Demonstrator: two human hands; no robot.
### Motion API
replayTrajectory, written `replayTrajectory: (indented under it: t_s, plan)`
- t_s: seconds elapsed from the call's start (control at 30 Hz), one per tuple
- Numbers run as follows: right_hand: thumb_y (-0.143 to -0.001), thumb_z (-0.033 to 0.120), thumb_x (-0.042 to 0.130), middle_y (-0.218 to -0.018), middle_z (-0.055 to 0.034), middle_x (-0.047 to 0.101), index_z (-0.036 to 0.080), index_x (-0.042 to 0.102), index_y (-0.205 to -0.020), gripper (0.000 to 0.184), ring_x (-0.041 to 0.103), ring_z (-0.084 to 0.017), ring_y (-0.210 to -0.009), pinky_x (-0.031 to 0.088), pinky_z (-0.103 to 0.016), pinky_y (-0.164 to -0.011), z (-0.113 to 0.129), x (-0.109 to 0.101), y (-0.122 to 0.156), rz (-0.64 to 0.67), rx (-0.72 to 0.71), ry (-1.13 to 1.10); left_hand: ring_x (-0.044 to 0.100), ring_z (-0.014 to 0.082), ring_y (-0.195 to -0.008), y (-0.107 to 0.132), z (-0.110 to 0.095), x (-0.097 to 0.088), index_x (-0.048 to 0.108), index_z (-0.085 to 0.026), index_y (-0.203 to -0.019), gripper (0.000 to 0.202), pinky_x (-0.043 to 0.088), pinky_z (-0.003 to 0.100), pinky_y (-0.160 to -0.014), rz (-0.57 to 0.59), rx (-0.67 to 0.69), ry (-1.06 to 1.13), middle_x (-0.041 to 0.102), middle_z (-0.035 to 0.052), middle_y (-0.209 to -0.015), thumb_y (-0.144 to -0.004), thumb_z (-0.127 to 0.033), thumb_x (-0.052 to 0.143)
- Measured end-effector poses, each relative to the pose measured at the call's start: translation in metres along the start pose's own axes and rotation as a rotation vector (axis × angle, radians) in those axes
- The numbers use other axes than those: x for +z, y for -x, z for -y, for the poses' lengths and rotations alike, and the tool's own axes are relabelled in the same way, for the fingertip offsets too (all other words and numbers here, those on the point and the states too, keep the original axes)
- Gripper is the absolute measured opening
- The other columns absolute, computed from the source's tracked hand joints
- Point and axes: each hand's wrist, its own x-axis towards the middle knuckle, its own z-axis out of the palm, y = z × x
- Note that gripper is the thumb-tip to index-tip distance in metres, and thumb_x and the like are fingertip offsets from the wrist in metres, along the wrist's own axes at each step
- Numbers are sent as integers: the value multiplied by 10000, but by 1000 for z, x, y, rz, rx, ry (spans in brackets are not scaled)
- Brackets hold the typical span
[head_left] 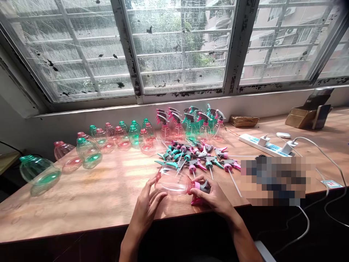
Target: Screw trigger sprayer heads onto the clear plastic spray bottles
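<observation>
A clear pink spray bottle (173, 181) lies on its side, held just above or on the table's front edge; I cannot tell which. Its base end rests in my left hand (148, 200), whose fingers curl behind it with the thumb in front. At the neck, my right hand (209, 194) is closed around the pink and grey trigger sprayer head (201, 187), which sits on the bottle's mouth. Just beyond the bottle is a pile of loose sprayer heads (188, 154) in pink, green and grey, some with white dip tubes pointing toward me.
Several bottles without heads, such as a green one (40, 173), stand at the left and back. Bottles with sprayers (178, 127) stand by the window wall. To the right are a power strip (265, 145) with cables, a cardboard box (301, 114) and a blurred patch.
</observation>
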Motion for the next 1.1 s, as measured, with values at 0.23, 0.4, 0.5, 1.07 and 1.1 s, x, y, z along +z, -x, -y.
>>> replayTrajectory:
  t_s: [0.23,0.4,0.5,1.07,1.1]
  plan:
    - [-730,492,903,-770,-4,758,208,590,-988,495,743,-185,-635,690,-352,-614,-2,-2,0,-32,45,-68,487,296,-1445,-3,7,2,558,-282,-1413,413,549,425,-1079,-11,120,-81,538,113,-1529,-1003,-323,586]
    - [-676,485,938,-766,24,718,224,597,-983,528,720,-178,-643,690,-345,-609,-3,0,-1,-72,55,-94,548,311,-1390,1,12,3,523,-285,-1427,472,607,414,-997,1,65,-33,514,117,-1548,-977,-385,623]
    - [-658,458,956,-822,35,696,221,604,-956,518,712,-157,-666,689,-325,-637,-2,2,0,-48,41,-74,509,342,-1422,1,7,1,540,-256,-1383,468,555,461,-1071,2,36,-82,567,135,-1486,-957,-410,662]
    - [-692,489,923,-676,-7,771,186,638,-924,477,745,-197,-570,675,-330,-545,1,0,0,-27,56,-88,595,304,-1349,-3,-3,2,570,-298,-1330,367,605,410,-994,-48,236,-81,539,123,-1520,-977,-298,670]
    - [-704,499,913,-710,-22,781,179,648,-901,460,741,-191,-579,674,-326,-549,2,0,-1,-18,44,-92,611,303,-1328,-3,-2,1,571,-300,-1341,383,610,408,-983,-49,231,-82,544,125,-1514,-973,-309,676]
